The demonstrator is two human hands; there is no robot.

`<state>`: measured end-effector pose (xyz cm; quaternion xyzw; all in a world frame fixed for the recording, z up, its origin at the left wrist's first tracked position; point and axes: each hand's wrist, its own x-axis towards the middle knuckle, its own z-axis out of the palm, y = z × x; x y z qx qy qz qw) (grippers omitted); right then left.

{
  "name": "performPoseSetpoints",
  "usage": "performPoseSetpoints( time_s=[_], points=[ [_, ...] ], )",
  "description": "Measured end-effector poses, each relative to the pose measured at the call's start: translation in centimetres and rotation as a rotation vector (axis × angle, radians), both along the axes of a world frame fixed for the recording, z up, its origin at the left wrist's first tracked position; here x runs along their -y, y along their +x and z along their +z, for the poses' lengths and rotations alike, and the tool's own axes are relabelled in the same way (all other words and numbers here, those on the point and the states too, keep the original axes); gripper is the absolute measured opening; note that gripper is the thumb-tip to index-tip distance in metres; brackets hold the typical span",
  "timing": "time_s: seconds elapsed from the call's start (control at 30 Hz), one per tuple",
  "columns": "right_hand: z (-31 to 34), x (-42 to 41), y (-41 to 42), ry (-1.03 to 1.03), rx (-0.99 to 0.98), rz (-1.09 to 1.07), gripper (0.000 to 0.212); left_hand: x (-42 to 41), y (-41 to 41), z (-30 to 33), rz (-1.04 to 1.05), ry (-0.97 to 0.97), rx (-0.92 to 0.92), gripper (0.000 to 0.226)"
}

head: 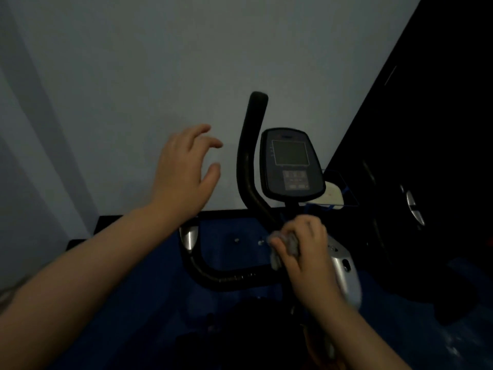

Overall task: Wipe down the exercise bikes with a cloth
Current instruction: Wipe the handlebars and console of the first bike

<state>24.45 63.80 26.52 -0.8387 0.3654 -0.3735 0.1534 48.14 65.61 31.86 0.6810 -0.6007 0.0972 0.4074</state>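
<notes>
Her left hand [184, 166] hovers at nine o'clock of the bike's console [290, 162], fingers spread and loosely bent, holding nothing. The right hand [301, 247], at six o'clock, clutches a grey cloth [282, 247] against the handlebar [249, 156].

Nothing legible — the console [292, 163] markings are too blurred.

A pale grey wall [133, 76] fills the upper view in dim light. Blue flooring [234, 252] lies below it, edged by a black baseboard [112, 218]. A tall black cabinet [426, 129] stands at right, with a white box [334, 194] beside it.
</notes>
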Motion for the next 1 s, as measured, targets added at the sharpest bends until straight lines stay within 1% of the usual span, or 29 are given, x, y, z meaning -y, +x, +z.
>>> performPoseSetpoints(
  time_s=[0.03, 0.1, 0.2, 0.27, 0.4, 0.47, 0.57, 0.6, 0.63, 0.7, 0.77, 0.83, 0.87, 0.93, 1.0],
  points=[
    [-0.1, 0.2, -0.1, 0.016, 0.018, -0.006, 0.015, 0.1, 0.2, -0.6, 0.016, 0.026, -0.025, 0.038],
    [1.0, 1.6, 1.8, -0.027, -0.030, -0.009, 0.015, 0.3, -0.1, -2.2, 0.037, 0.045, -0.026, 0.043],
    [3.4, 4.5, 6.9, -0.113, -0.120, 0.045, 0.011, 0.7, -0.4, -2.6, 0.080, 0.020, -0.025, 0.039],
    [4.0, 4.9, 8.3, -0.141, -0.145, 0.051, 0.010, 0.7, -0.5, -2.5, 0.099, 0.009, -0.020, 0.036],
    [2.0, 2.4, 4.3, -0.167, -0.168, 0.000, 0.019, 0.5, -0.6, -2.5, 0.101, -0.028, -0.020, 0.029],
    [1.8, 2.7, 3.8, -0.180, -0.186, 0.019, 0.017, 0.6, -0.6, -2.6, 0.101, -0.042, -0.030, 0.027],
    [3.9, 5.3, 8.3, -0.115, -0.163, 0.018, 0.013, 0.7, -0.5, -2.8, 0.093, -0.032, -0.032, 0.026],
    [4.2, 5.9, 9.8, -0.125, -0.137, 0.002, 0.013, 0.6, -0.4, -2.7, 0.097, -0.025, -0.031, 0.026],
    [4.3, 6.2, 10.5, -0.124, -0.093, -0.018, 0.014, 0.6, -0.5, -2.7, 0.103, -0.021, -0.027, 0.026],
    [4.0, 5.6, 9.7, -0.042, -0.006, -0.019, 0.016, 0.6, -0.5, -2.6, 0.110, -0.015, -0.011, 0.026],
    [3.0, 4.0, 7.0, -0.049, -0.018, -0.004, 0.020, 0.6, -0.6, -2.6, 0.113, -0.013, -0.011, 0.026],
    [2.4, 3.2, 5.2, -0.138, -0.095, -0.011, 0.020, 0.7, -0.6, -2.6, 0.111, -0.029, -0.018, 0.026],
    [2.4, 3.7, 5.4, -0.147, -0.111, -0.010, 0.020, 0.7, -0.5, -2.7, 0.109, -0.032, -0.017, 0.025],
    [3.6, 5.0, 7.9, -0.089, -0.103, 0.018, 0.019, 0.7, -0.5, -2.7, 0.112, -0.035, -0.017, 0.025],
    [4.7, 6.6, 10.7, -0.103, -0.076, -0.034, 0.015, 0.6, -0.5, -2.6, 0.112, -0.024, -0.012, 0.025]
  ],
)
